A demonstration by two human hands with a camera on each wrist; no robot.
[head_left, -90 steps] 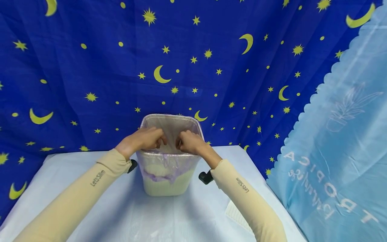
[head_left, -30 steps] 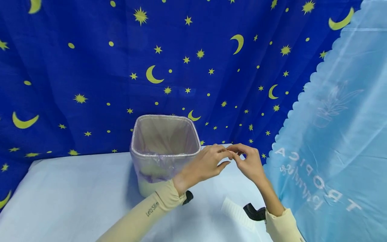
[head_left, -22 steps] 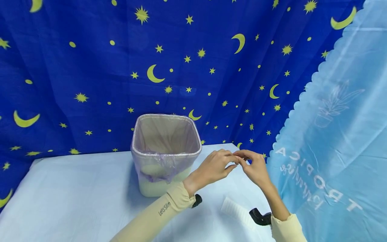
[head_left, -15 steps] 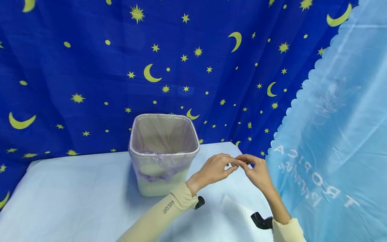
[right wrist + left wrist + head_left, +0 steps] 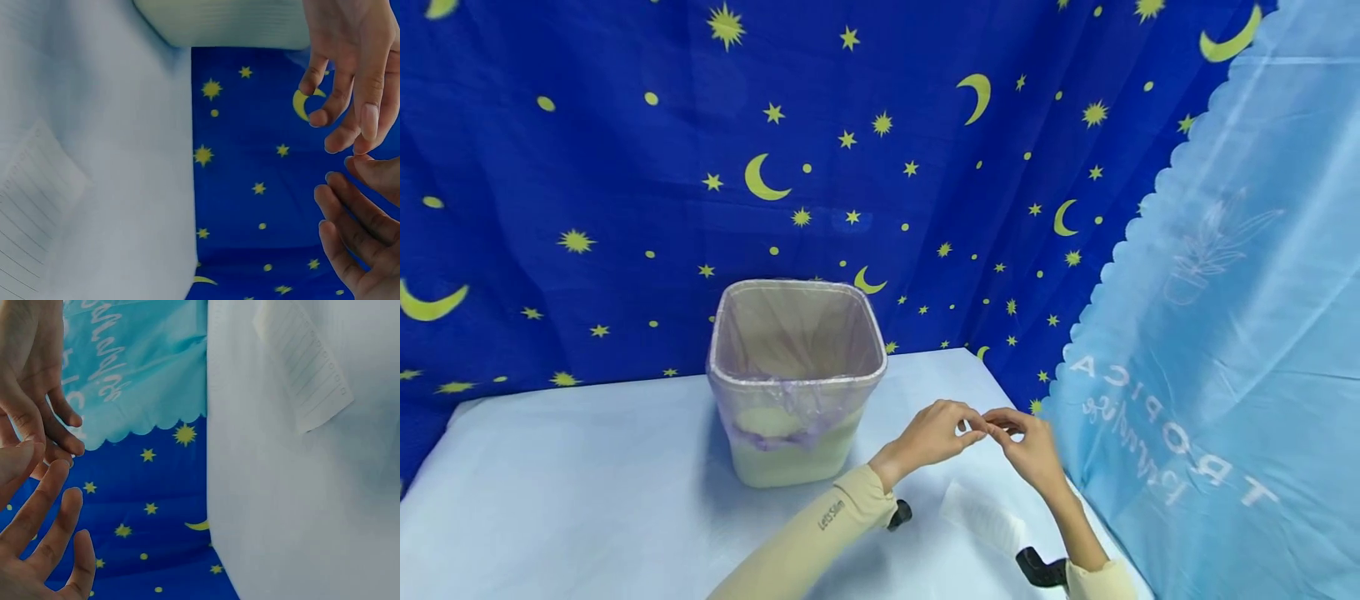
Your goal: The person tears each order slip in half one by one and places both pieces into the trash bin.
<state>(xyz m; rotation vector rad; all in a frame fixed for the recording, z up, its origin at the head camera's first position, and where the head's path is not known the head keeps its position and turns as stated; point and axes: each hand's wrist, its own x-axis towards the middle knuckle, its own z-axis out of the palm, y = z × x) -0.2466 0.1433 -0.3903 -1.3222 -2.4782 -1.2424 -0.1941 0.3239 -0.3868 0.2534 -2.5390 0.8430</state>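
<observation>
My left hand (image 5: 935, 432) and right hand (image 5: 1030, 446) meet at the fingertips, above the right part of the table. Thumbs and forefingers touch or nearly touch; nothing shows between them. In the left wrist view the other fingers of the left hand (image 5: 44, 550) are spread and relaxed. Those of the right hand (image 5: 365, 244) lie loosely bent in the right wrist view. Left of both hands stands a pale wastebasket (image 5: 797, 467), upright. A thin purple bin liner (image 5: 786, 417) lines it and folds over its rim, hanging uneven outside.
A ruled white sheet of paper (image 5: 985, 512) lies on the white-covered table (image 5: 587, 492), below the hands. Behind hangs a blue star-patterned curtain (image 5: 647, 167). A light blue cloth (image 5: 1195, 333) hangs along the right edge.
Both hands were inside the wastebasket's mouth; they have since come out and moved right, joining at the fingertips. Lately they drift slightly nearer. The wastebasket shifts left in view as the head turns.
</observation>
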